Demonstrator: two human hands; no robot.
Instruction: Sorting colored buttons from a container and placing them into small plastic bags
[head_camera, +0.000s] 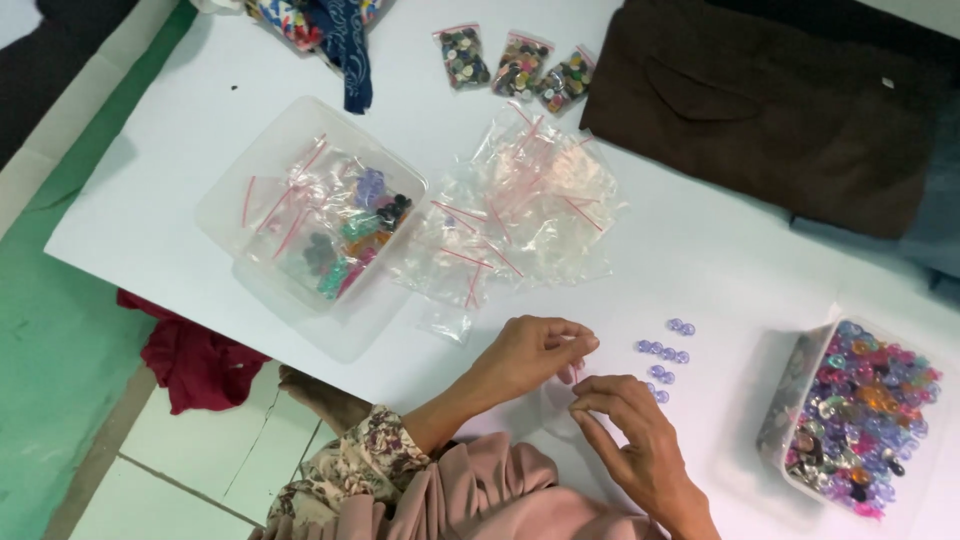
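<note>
Left hand (530, 355) and right hand (625, 420): grips pinched together on a small clear plastic zip bag (573, 372), near the sorted row of pale purple translucent buttons (662, 355) on the white worktop (700, 250).

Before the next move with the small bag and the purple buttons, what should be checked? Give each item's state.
1. Small clear bag pinched by left hand and right hand: ok.
2. Bag mouth open: cannot tell, fingers hide it.
3. Purple buttons loose on the white sheet, beside the hands: ok.
4. Button tub upright, full: ok.
5. Spare empty bags piled within view: ok.
</note>
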